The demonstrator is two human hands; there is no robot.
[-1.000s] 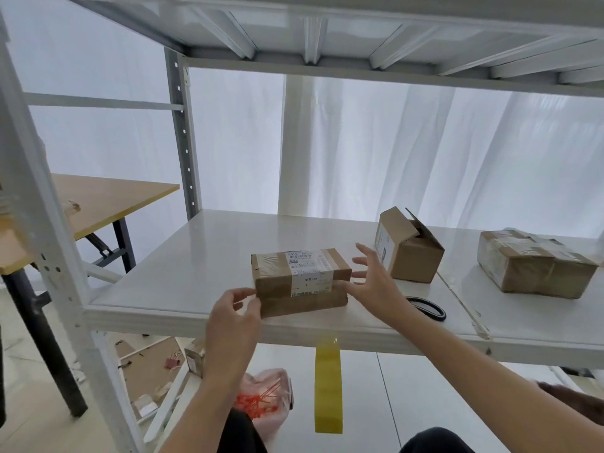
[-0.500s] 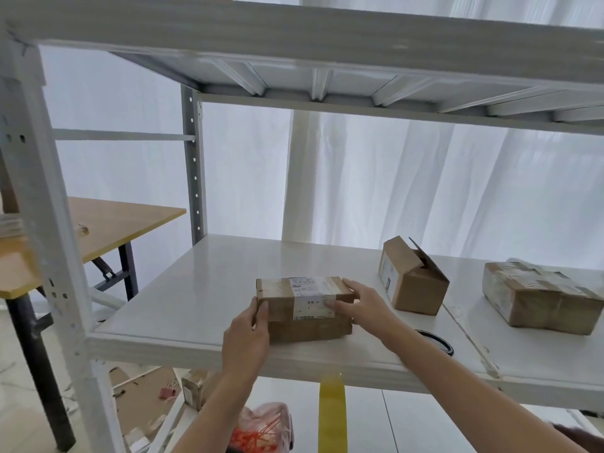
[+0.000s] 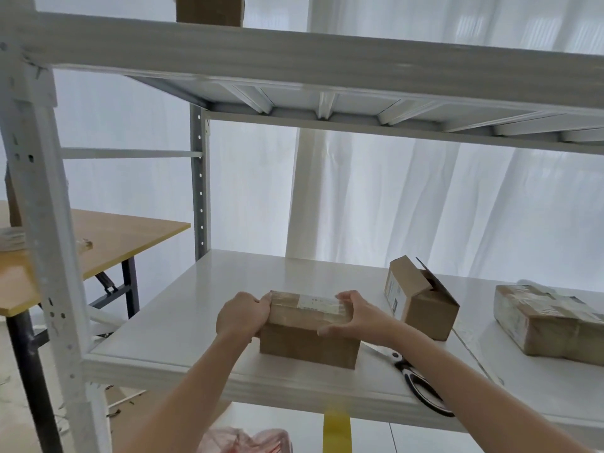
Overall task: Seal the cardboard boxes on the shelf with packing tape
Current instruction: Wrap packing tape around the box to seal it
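**Q:** What is the grip?
**A:** Both hands grasp the box [image 3: 307, 343]. The left hand [image 3: 243, 317] wraps the left end, fingers curled over the top edge. The right hand [image 3: 356, 317] clamps the right end, fingers on top and thumb on the front face.

**Q:** What has just changed?
**A:** A second ago both hands are open, the left at the front-left corner and the right spread just beside the right end. Half a second ago they meet the box. Now they close on it from both ends.

**Q:** Where is the box?
**A:** It is near the front edge of the shelf [image 3: 183, 322]. Whether its base has left the board cannot be told.

**Q:** What follows for the task?
**A:** Tape and a label cross the top, so this box looks sealed. The two-handed hold probably serves to shift it, not to tape it. The open box [image 3: 421, 299], flaps up, stands just to the right and farther back, and appears next to be sealed. A third box [image 3: 549, 325], wrapped in tape, lies toward the right end. Scissors [image 3: 421, 384] lie at the front edge, and a tape strip [image 3: 336, 433] hangs below it.
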